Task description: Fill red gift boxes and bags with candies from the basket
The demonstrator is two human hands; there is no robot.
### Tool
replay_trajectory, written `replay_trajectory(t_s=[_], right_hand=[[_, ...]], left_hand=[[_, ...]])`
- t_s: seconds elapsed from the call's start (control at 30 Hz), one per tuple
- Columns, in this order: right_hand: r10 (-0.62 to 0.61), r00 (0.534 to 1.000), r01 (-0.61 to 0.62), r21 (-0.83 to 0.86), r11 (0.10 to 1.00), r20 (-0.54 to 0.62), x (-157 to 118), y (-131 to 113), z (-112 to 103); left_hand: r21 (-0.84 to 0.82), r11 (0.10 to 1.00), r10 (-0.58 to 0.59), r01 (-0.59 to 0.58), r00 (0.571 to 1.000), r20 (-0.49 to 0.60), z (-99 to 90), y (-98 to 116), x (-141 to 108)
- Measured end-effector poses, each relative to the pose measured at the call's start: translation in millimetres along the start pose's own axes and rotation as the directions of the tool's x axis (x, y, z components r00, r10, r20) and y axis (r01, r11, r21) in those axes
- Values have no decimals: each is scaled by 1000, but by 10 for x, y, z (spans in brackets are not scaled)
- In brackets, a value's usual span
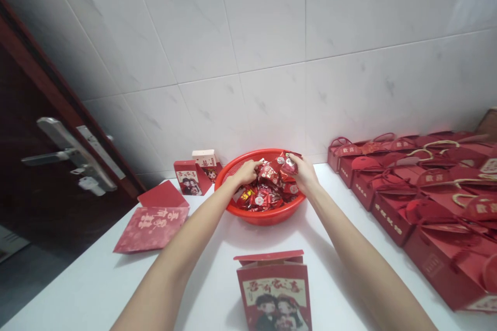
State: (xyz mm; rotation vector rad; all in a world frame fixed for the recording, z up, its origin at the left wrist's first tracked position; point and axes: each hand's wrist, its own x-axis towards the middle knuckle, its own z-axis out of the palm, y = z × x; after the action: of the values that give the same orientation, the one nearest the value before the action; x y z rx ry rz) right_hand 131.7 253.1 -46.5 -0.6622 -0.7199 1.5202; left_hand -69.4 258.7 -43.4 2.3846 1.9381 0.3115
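Observation:
A red plastic basket [267, 219] stands against the tiled wall, filled with shiny red and gold wrapped candy packets [261, 197]. Over its left side reaches my left hand [247, 171], its fingertips closed on the edge of a red candy packet [268, 171] on top of the pile. At the basket's right side my right hand [305, 174] grips another red candy packet [288, 165] between thumb and fingers. Nearer to me, between my forearms, a red gift box [275, 289] with a cartoon couple stands upright, its top flap partly raised.
Rows of red gift boxes with cord handles [411, 191] line the right side of the white table [217, 269]. To the left lies a red paper bag [153, 225]; small red boxes [189, 178] stand behind it. A dark door [50, 176] with a metal handle is beyond the table's left edge.

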Motion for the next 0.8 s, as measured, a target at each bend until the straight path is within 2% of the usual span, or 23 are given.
replay_trajectory(t_s=[0.1,0.23,0.43,0.57,0.67,0.8], right_hand=[[-11,1000,11,4,1000,-10,3,5,7],[-13,1000,13,-7,1000,-2,-4,6,10],[6,999,-4,-46,999,33,-7,-4,-14],[-6,999,9,-66,998,49,14,18,-32],[-4,999,8,-65,998,49,28,36,-40],[1,998,2,-54,999,58,23,37,-37]], left_hand=[[27,999,-19,19,1000,7,26,-57,41],[-3,1000,12,-12,998,69,73,-83,60],[-73,997,41,-37,998,48,94,-69,38],[-135,991,-23,26,999,22,67,-74,31],[-289,954,-90,76,995,-38,29,-103,7],[-577,808,-220,119,970,-108,-19,-130,-62]])
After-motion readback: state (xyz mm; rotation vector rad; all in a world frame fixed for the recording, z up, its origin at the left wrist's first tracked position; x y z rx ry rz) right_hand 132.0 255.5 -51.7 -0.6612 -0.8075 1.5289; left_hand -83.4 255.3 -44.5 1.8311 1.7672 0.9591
